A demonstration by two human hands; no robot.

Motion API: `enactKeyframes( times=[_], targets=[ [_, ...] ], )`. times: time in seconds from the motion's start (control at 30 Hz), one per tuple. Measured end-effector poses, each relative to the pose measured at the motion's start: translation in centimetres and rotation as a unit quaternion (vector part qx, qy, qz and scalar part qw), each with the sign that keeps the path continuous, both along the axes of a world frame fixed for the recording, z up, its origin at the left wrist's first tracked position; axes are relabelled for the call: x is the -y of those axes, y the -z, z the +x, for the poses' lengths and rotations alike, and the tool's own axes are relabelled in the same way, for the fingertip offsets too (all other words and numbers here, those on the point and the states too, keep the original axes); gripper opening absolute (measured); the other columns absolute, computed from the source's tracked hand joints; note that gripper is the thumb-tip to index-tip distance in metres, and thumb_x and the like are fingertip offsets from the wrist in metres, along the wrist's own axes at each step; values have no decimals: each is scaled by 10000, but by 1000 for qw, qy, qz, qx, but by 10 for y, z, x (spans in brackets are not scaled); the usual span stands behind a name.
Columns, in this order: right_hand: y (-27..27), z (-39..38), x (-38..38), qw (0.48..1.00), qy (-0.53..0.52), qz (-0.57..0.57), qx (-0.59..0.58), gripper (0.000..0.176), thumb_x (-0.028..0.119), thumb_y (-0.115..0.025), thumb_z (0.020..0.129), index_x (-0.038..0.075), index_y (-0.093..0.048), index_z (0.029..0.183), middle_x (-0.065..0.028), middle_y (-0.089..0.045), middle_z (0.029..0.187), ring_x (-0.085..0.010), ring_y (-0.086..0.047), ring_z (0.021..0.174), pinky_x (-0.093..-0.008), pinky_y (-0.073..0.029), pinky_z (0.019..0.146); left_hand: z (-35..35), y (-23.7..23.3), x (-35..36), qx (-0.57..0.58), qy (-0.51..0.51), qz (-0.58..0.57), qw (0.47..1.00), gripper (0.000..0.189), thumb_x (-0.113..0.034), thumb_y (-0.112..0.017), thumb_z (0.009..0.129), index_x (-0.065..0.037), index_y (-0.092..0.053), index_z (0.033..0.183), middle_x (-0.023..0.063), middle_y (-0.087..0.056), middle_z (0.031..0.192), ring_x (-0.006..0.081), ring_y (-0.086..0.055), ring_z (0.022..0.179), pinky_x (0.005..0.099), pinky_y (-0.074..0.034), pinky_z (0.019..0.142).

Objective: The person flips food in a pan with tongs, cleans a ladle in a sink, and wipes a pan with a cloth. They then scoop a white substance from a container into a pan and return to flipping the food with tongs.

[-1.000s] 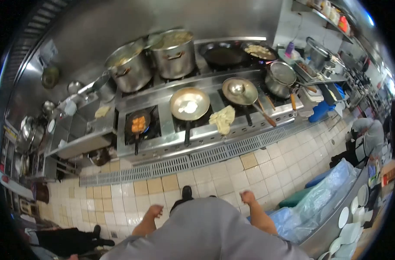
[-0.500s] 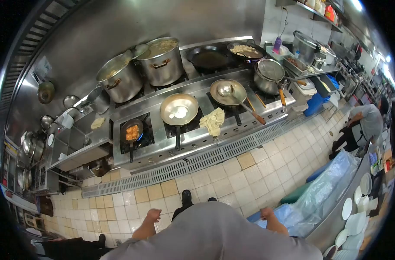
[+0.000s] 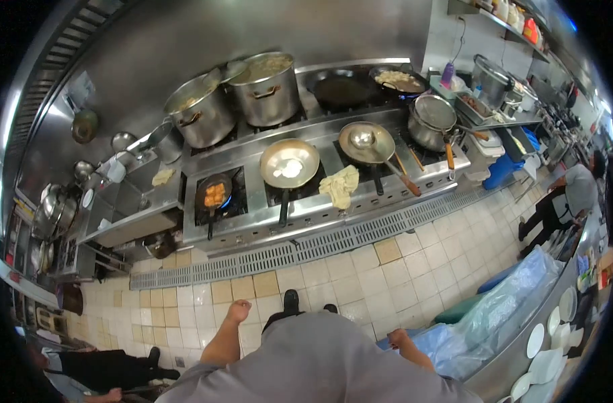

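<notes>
I stand a step back from a long steel stove [image 3: 320, 205]. My left hand [image 3: 238, 311] swings forward above the tiled floor, fingers loosely curled, holding nothing. My right hand [image 3: 397, 336] hangs low at my side beside blue plastic sheeting [image 3: 495, 316], also holding nothing. On the stove sit a small dark pan with orange pieces [image 3: 214, 193], a steel pan with something white [image 3: 290, 163], a pan holding a ladle [image 3: 366, 142], and a crumpled yellow cloth [image 3: 339, 185] near the front edge.
Two large stockpots [image 3: 266, 87] stand at the back, with a dark wok [image 3: 347, 88] and a pan of food [image 3: 400, 80]. A floor drain grate [image 3: 306, 250] runs along the stove. A person [image 3: 565, 201] bends at the right. White plates [image 3: 538, 339] lie lower right.
My left arm has swung forward and up while my right hand has dropped back to my side. The view shifted slightly as I walk.
</notes>
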State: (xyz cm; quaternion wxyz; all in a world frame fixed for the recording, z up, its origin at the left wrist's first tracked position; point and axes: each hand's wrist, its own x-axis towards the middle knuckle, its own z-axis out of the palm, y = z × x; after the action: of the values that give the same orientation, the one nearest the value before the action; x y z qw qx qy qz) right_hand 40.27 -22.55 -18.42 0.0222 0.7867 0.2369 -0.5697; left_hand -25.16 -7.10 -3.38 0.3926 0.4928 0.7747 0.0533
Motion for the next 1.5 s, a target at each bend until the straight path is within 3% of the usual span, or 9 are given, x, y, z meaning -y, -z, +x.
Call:
enactKeyframes(
  times=[0.13,0.27,0.3,0.4,0.97,1.23,1.33,1.37,1.5],
  targets=[
    [4,-3,-3,989,-44,95,-109,195,186,-609,833,3,-651,778,-169,-675,691,-264,-623,472,-368,-530,452,-11,-20,43,67,-160,-193,966,468,-314,-607,880,-35,-562,1253,168,-673,1056,267,-653,979,365,-570,733],
    [86,19,-45,951,-141,258,-99,110,110,-566,854,37,-645,876,-155,-648,668,-229,-594,504,-391,-498,464,-117,85,90,-10,309,-18,951,435,-340,-587,910,-69,-560,1249,111,-652,1012,259,-688,846,447,-566,682],
    [108,25,-50,904,-172,376,-108,117,103,-553,869,45,-639,925,-153,-644,686,-217,-588,527,-395,-487,474,-103,62,86,35,158,-101,982,435,-348,-585,913,-72,-562,1249,109,-654,1005,258,-687,840,449,-560,674],
    [-33,-23,-91,974,156,134,-96,150,130,-572,873,71,-631,999,-159,-670,798,-215,-603,587,-389,-483,509,-67,2,74,105,-236,-165,952,436,-363,-581,919,-78,-565,1249,106,-659,990,256,-685,830,454,-549,658],
    [-87,-184,-12,965,219,145,-17,133,141,-502,878,25,-566,885,-144,-597,704,-260,-587,533,-371,-429,404,-259,89,122,142,-122,-132,973,341,-374,-518,960,-48,-595,1025,102,-631,840,218,-679,773,388,-557,576],
    [34,-233,79,959,-146,239,50,264,230,-564,915,20,-611,1068,-134,-657,889,-253,-660,690,-395,-550,555,-314,45,91,139,-151,-210,956,292,-326,-564,931,-62,-584,1055,113,-623,886,277,-669,762,438,-546,587],
    [-102,-320,70,982,166,80,34,252,226,-573,911,35,-612,1070,-112,-657,873,-254,-660,694,-398,-555,561,-319,43,56,135,-89,-212,964,310,-340,-566,922,-64,-585,1061,106,-622,884,261,-665,752,425,-540,587],
    [11,-286,118,973,-90,206,50,254,233,-547,928,48,-612,1089,-105,-657,886,-255,-661,700,-399,-555,563,-316,37,43,131,-68,-199,969,309,-334,-566,921,-65,-584,1073,102,-623,888,255,-662,749,413,-536,580],
    [-86,-341,115,984,169,3,60,382,310,-531,938,-19,-659,1084,-150,-704,975,-242,-701,750,-365,-566,687,-304,41,-1,139,-24,-146,979,312,-309,-573,919,-71,-577,1120,91,-627,909,238,-655,739,385,-532,568]
  ],
)
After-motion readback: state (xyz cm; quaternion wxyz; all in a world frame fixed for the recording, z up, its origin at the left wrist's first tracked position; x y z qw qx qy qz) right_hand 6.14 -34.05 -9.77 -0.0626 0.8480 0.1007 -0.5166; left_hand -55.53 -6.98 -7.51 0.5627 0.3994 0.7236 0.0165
